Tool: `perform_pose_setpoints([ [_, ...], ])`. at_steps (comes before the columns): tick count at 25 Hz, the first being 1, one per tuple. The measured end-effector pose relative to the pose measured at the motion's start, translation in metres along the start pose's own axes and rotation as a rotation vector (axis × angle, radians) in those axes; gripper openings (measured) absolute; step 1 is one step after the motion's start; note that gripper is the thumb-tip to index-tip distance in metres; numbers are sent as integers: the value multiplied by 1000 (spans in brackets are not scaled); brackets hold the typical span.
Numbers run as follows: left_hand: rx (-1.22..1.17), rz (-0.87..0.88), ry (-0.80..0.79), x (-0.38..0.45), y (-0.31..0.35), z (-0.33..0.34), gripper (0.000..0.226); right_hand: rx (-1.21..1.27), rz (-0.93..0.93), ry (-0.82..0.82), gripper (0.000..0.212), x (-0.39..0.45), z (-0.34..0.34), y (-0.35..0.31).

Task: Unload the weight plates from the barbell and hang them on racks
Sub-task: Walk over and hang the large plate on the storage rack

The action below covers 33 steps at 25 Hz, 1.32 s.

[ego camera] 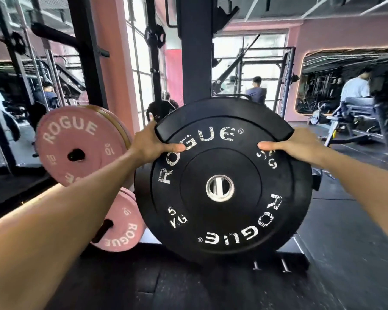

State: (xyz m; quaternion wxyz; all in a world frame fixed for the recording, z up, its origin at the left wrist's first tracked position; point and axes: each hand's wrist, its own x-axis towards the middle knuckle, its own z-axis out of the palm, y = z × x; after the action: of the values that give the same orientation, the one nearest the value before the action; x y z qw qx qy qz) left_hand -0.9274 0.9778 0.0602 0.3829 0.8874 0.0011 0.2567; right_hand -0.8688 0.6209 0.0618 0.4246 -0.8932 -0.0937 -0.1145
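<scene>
Black 5 kg bumper plate (222, 182) upright, face toward camera, bore axis pointing away toward dark rack upright (196, 52). Metal peg visible through centre hole; whether plate already seated, cannot tell. Left hand (152, 142) and right hand (293, 146) clamp upper rim on opposite sides, thumbs across face, roughly equally near. Pink 10 kg plates (76, 144) hang just left.

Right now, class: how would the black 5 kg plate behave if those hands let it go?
The black plate is round, so it would probably roll if freed. Marked 5 kg, it is likely light for its size. Both the left hand and right hand grip its rim, suggesting a stiff disc.
</scene>
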Motion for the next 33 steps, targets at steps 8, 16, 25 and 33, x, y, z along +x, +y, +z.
perform_pose_setpoints([
  [8, 50, -54, -44, -31, -96, 93, 81, -71, 52, -23, 62, -12, 77, 107],
  [16, 108, -71, -86, -39, -141, 136, 98, -11, 94, -74, 56, -20, 112, 151],
  [25, 56, -55, -68, -59, -158, 144, 90, -29, 74, 43, 81, -28, 128, 161],
  [33, 113, -46, -36, -78, -171, 145, 99, -185, 0, 71, 118, -49, 133, 163],
])
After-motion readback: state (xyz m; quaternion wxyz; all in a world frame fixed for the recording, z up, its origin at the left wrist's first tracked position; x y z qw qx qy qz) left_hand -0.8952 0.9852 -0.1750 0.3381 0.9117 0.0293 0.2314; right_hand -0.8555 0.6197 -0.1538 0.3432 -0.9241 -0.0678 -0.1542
